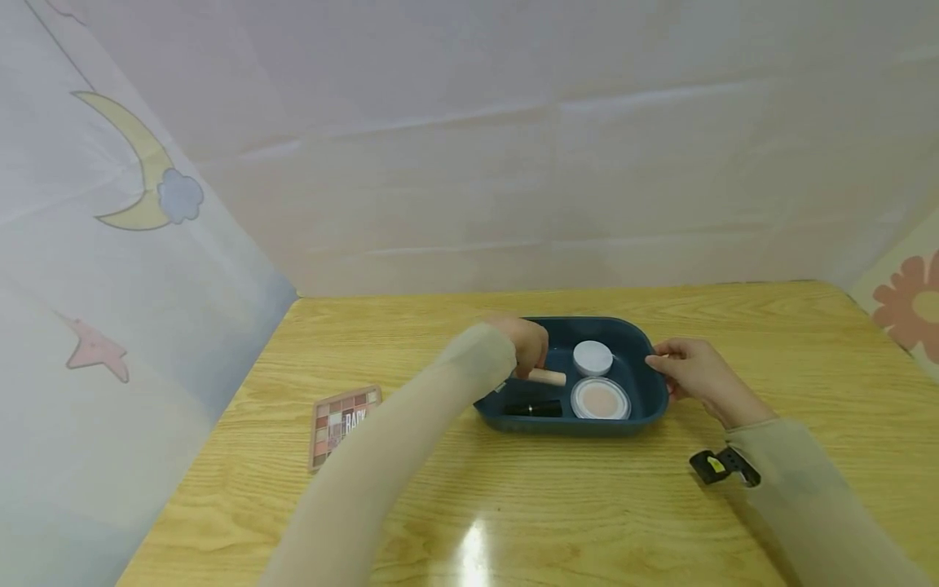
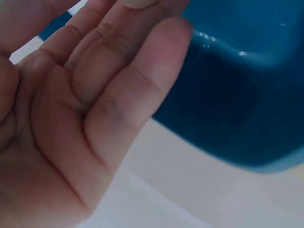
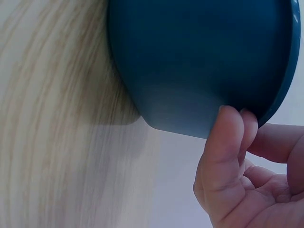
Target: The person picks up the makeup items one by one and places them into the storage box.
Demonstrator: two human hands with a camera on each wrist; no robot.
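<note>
A dark blue tray (image 1: pixel 645 391) stands on the wooden table with cosmetics in it. My left hand (image 1: pixel 526 346) reaches down into its left part and holds a small beige tube (image 1: pixel 548 377) at the fingertips. In the left wrist view the left hand's fingers (image 2: pixel 114 95) are curled, and only a bit of a pale object shows at the top edge. At the tray's right end my right hand (image 1: pixel 693 375) pinches the rim, thumb on one side and fingers (image 3: pixel 225 137) against the outer wall. Inside lie a white round jar (image 1: pixel 592 358), a round compact (image 1: pixel 601 399) and a black tube (image 1: pixel 535 409).
To the left on the table (image 1: pixel 557 505) lies an eyeshadow palette (image 1: pixel 341 420), partly covered by the left sleeve (image 1: pixel 381 456). A black strap with a small device (image 1: pixel 722 467) is at the right wrist. A printed cloth (image 1: pixel 513 163) hangs behind the table.
</note>
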